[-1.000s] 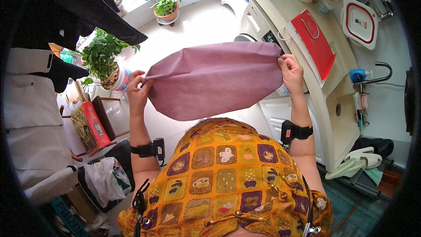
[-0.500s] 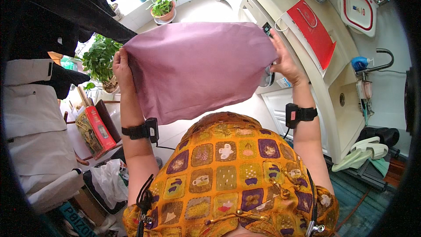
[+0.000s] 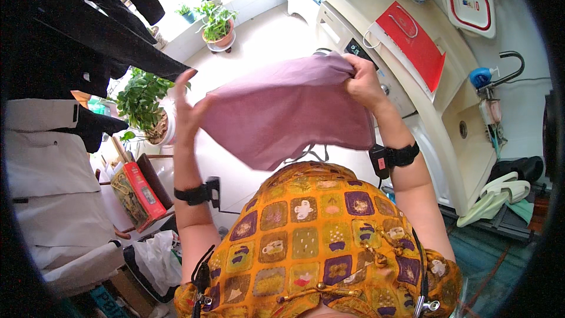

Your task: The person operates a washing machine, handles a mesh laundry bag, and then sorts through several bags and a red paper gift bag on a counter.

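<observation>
A mauve cloth (image 3: 288,109) hangs in the air in front of me, its upper strip paler and folded over. Thin grey strings or straps show below its lower edge. At its upper right corner my right hand (image 3: 366,84) is closed, with the fabric bunched in the fingers. My left hand (image 3: 187,111) is beside the cloth's left edge, fingers stretched out and apart, the thumb side touching or very near the fabric. Whether the cloth is a bag, a cover or a garment I cannot tell.
Dark clothes (image 3: 53,35) and pale trousers (image 3: 53,171) hang at the left. Potted plants (image 3: 219,29) stand by the window. To the right, a red paper bag (image 3: 412,47) lies on the sink counter (image 3: 353,0), above a washing machine (image 3: 338,29).
The cloth has gone from spread wide to partly folded and smaller. My right hand has closed on its corner; my left hand has loosened from its edge and moved slightly right.
</observation>
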`<state>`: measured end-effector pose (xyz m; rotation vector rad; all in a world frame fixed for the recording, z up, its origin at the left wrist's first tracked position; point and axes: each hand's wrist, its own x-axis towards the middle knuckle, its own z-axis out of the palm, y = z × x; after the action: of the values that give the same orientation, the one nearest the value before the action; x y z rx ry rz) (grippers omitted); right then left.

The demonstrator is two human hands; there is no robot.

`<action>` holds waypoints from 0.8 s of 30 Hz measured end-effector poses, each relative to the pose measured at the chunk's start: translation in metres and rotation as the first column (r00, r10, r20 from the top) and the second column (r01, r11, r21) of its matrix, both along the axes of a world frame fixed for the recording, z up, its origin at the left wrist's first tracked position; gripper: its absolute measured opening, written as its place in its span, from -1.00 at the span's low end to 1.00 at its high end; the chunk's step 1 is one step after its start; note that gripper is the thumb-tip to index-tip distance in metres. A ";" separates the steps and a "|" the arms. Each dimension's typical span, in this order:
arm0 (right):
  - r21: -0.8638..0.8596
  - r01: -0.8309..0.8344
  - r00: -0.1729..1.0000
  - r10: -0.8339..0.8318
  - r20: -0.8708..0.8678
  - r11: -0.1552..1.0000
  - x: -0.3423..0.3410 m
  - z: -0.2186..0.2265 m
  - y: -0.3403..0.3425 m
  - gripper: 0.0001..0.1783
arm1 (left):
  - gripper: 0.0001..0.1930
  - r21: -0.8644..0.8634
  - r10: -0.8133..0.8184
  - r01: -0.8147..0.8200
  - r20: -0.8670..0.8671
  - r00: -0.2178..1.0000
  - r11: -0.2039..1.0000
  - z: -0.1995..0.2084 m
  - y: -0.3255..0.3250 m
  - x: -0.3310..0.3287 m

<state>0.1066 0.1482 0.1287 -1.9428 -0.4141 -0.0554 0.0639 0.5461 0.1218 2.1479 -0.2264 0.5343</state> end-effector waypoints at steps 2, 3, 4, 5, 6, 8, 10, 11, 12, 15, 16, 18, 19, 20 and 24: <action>0.007 -0.063 0.998 0.063 -0.012 0.998 -0.013 0.021 0.026 -0.66 | -0.30 0.122 -0.188 0.190 -0.026 0.982 0.974 0.026 -0.075 -0.015; 0.014 -0.097 0.995 0.097 -0.012 0.995 -0.020 0.038 0.042 -0.66 | -0.38 0.241 -0.192 0.185 0.007 0.981 0.953 0.029 -0.089 -0.013; 0.019 -0.182 0.981 0.183 -0.068 0.983 -0.025 0.051 0.052 -0.52 | -0.46 0.352 -0.195 0.168 0.044 0.980 0.921 0.029 -0.101 -0.011; 0.010 -0.208 0.978 0.208 -0.017 0.978 -0.028 0.058 0.053 -0.43 | -0.53 0.412 -0.231 0.178 0.083 0.969 0.894 0.029 -0.104 -0.004; -0.001 -0.232 0.972 0.232 0.033 0.973 -0.030 0.064 0.053 -0.34 | -0.60 0.471 -0.270 0.185 0.118 0.956 0.862 0.030 -0.104 0.000; -0.263 -0.212 0.968 0.239 0.073 0.941 -0.027 0.062 0.033 0.02 | -0.76 0.152 -0.085 0.080 0.030 0.996 0.985 0.032 -0.090 0.000; -0.409 -0.076 0.989 0.122 0.086 0.909 -0.033 0.045 0.009 0.10 | -0.80 -0.189 -0.067 0.060 -0.033 0.997 0.980 0.033 -0.067 0.002; -0.479 -0.010 0.992 0.069 0.105 0.878 -0.037 0.037 0.002 0.15 | -0.84 -0.336 -0.110 0.103 -0.001 0.994 0.936 0.030 -0.060 0.004; -0.490 0.124 0.990 -0.072 0.125 0.863 -0.043 0.026 -0.002 -0.09 | -0.84 -0.355 -0.152 0.138 -0.013 0.988 0.925 0.030 -0.055 0.006; -0.222 0.031 0.999 -0.035 -0.012 0.974 -0.031 -0.007 -0.039 -0.43 | -0.84 -0.174 -0.140 0.139 0.003 0.990 0.975 0.032 -0.034 0.007; -0.123 0.099 0.995 -0.096 0.031 0.987 -0.025 -0.007 -0.045 -0.58 | -0.84 -0.074 -0.117 0.118 0.021 0.993 0.990 0.033 -0.030 0.007; 0.108 0.176 0.981 -0.183 0.061 0.978 -0.019 0.023 -0.042 -0.58 | -0.84 -0.092 -0.047 0.052 0.054 0.997 0.994 0.046 -0.028 0.007; 0.195 0.114 0.992 -0.123 0.039 0.974 -0.016 0.038 -0.048 -0.33 | -0.84 -0.102 -0.015 0.022 0.070 0.997 0.995 0.052 -0.028 0.007; 0.346 -0.025 0.998 0.001 0.069 0.938 -0.017 0.055 -0.043 -0.06 | -0.78 -0.087 0.047 -0.041 0.065 0.997 0.995 0.053 -0.027 0.008; 0.529 -0.068 0.976 0.167 -0.142 0.846 -0.013 0.041 -0.049 0.31 | -0.64 -0.687 -0.083 0.088 0.041 0.996 0.722 0.060 -0.032 0.008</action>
<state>0.0937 0.0995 0.1694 -1.3656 -0.3501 0.0849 0.0717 0.5139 0.1817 1.3913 -0.1020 0.4746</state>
